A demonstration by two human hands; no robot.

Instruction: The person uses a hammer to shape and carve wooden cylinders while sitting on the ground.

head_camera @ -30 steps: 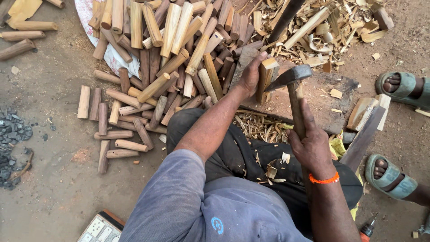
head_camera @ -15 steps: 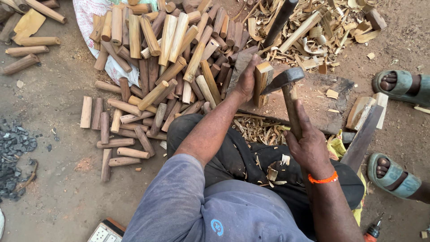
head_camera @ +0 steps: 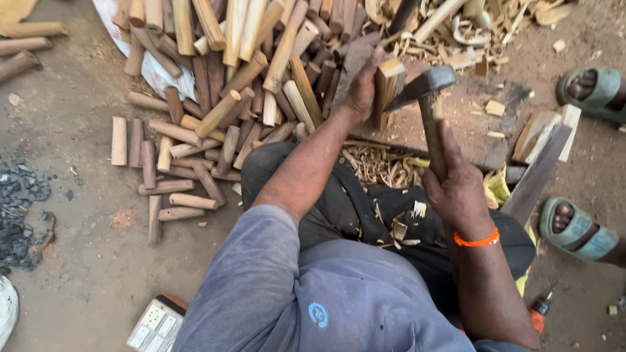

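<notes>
Right hand wraps tight around the wooden handle of a hatchet, its blade against the wood block that the left hand clasps upright on the chopping board. Heap of cut sticks just left, shavings between the knees, sandalled feet to the right.

Bare dirt floor, heap of cut wooden sticks lying on it, wood shavings beyond, dark charcoal bits at left, white socket board near bottom edge.
</notes>
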